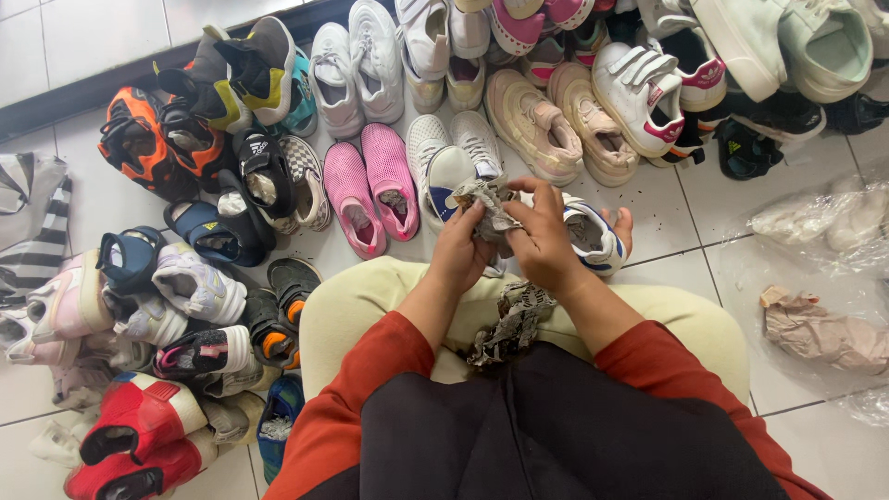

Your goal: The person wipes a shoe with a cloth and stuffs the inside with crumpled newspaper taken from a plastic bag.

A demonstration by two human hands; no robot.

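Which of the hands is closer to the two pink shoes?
Left. The left hand is just right of the pink shoes; the right hand is farther right, past it.

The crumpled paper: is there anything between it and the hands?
No. Both hands, left and right, already pinch the crumpled paper directly, above the white shoe. Nothing visible lies between.

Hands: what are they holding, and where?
Both hands, left hand and right hand, pinch a crumpled paper wad at its sides, above a white shoe.

Bare tiled floor [676, 199] right of the knees; packed shoes [370, 176] ahead and left.
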